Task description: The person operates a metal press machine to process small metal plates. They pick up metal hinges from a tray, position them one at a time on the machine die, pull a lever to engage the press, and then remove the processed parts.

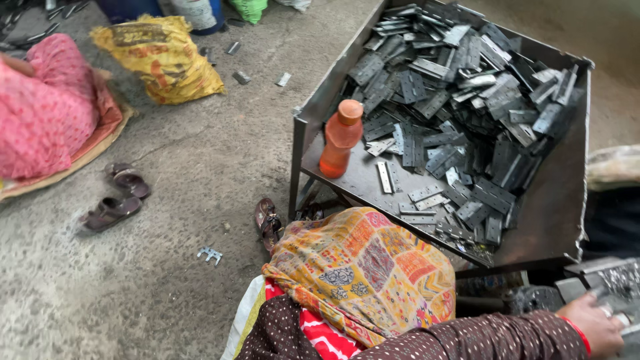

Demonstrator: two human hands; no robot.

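Nearest the camera, at the bottom right, the person's right hand [595,325] rests on a grey metal machine part [617,287], the fingers spread and laid flat over small metal pieces there rather than pinched on any one of them; whether a piece lies under the palm cannot be told. The left hand is out of view. A dark dotted sleeve [467,340] runs to that hand, and a patterned orange-yellow cloth [363,273] covers the lap.

Just beyond, a steel tray [560,220] holds a heap of flat grey hinge plates [460,120], piled toward its far side, with a few lying loose on the bare near floor of the tray. These plates look stiff, thin and fairly heavy for their size, probably sharp-edged and slick, so a single loose one is best pinched by its long edges. An orange plastic bottle [341,139] stands upright on the tray's near left corner.

Farther left lie sandals [113,200] and a yellow sack [163,59].
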